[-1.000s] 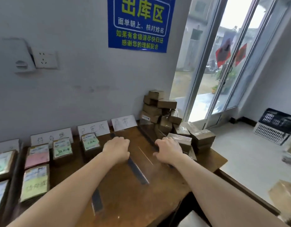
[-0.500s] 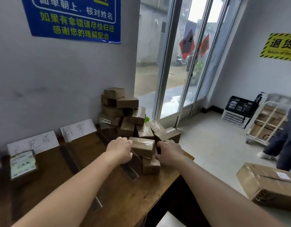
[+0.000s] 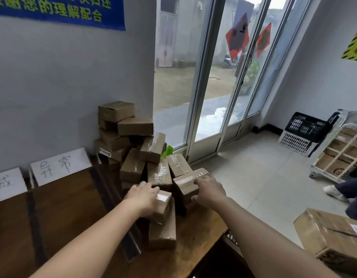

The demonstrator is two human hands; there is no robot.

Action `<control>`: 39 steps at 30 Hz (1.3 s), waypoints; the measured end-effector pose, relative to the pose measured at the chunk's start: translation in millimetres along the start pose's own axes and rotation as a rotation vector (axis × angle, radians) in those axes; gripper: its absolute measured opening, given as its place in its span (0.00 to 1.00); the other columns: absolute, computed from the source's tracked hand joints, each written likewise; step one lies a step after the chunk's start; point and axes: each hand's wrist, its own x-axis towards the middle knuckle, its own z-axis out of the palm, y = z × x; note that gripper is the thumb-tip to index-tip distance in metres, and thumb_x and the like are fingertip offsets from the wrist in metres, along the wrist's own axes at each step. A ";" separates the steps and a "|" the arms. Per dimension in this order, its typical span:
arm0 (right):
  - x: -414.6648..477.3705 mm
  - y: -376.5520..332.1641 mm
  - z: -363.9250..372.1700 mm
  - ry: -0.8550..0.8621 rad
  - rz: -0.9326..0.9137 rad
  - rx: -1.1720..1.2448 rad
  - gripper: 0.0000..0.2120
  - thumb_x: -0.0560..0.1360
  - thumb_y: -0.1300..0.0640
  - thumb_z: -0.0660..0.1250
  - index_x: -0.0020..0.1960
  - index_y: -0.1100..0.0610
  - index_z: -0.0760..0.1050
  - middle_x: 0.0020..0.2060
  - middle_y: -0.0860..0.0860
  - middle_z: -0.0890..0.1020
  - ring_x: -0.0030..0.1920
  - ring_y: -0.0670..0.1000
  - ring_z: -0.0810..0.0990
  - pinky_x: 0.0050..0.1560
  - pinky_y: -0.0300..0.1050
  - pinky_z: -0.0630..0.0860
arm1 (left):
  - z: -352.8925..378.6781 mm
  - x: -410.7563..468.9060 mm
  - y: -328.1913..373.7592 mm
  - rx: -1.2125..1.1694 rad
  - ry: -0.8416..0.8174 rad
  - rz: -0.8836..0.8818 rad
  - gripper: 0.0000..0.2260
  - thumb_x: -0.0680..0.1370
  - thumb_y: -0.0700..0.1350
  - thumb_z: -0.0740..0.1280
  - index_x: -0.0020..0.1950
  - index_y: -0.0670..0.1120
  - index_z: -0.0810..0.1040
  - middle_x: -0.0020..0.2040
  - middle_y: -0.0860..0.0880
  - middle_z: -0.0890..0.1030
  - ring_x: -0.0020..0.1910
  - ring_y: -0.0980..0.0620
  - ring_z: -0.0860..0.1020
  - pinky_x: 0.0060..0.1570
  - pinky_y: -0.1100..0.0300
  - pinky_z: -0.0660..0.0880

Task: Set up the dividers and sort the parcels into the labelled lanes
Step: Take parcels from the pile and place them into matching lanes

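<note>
A heap of small brown cardboard parcels (image 3: pixel 131 137) is piled at the right end of the wooden table (image 3: pixel 63 217), against the wall. My left hand (image 3: pixel 144 195) rests on a taped parcel (image 3: pixel 163 205) at the front of the heap, fingers curled over its top. My right hand (image 3: pixel 208 190) grips the right side of another taped parcel (image 3: pixel 186 183). A clear divider with a dark base (image 3: pixel 131 243) stands just left of the front parcels. White lane labels (image 3: pixel 60 165) with handwritten characters lean on the wall.
Glass doors (image 3: pixel 213 77) open behind the heap. On the floor to the right lie a large cardboard box (image 3: pixel 332 237), a black and a white crate (image 3: pixel 302 131) and a white cart with boxes (image 3: pixel 340 151). Another person's leg and shoe (image 3: pixel 342 189) show at far right.
The view swung right from the labelled lanes to the parcel heap. Both hands left the divider on the table and moved onto parcels at the front of the heap.
</note>
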 end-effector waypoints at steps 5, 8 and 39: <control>41.5 25.3 12.7 -0.034 -0.090 -0.063 0.31 0.73 0.48 0.70 0.73 0.51 0.65 0.70 0.53 0.69 0.70 0.56 0.66 0.68 0.50 0.67 | 9.8 21.2 7.6 0.000 -0.109 -0.048 0.39 0.73 0.45 0.72 0.80 0.50 0.54 0.75 0.44 0.60 0.74 0.45 0.60 0.72 0.49 0.62; 64.7 37.7 17.3 -0.068 -0.169 -0.104 0.36 0.72 0.50 0.73 0.75 0.50 0.61 0.73 0.53 0.64 0.73 0.56 0.63 0.69 0.52 0.67 | 13.3 27.8 14.6 -0.011 -0.103 -0.097 0.41 0.74 0.41 0.72 0.80 0.50 0.51 0.76 0.44 0.56 0.75 0.43 0.58 0.73 0.49 0.61; 123.4 71.5 21.8 -0.811 -0.061 1.609 0.43 0.60 0.38 0.80 0.69 0.56 0.74 0.62 0.59 0.81 0.61 0.62 0.80 0.58 0.63 0.78 | -42.3 22.5 64.3 -2.203 0.448 -0.736 0.26 0.79 0.65 0.56 0.57 0.46 0.82 0.52 0.39 0.85 0.50 0.39 0.83 0.50 0.47 0.78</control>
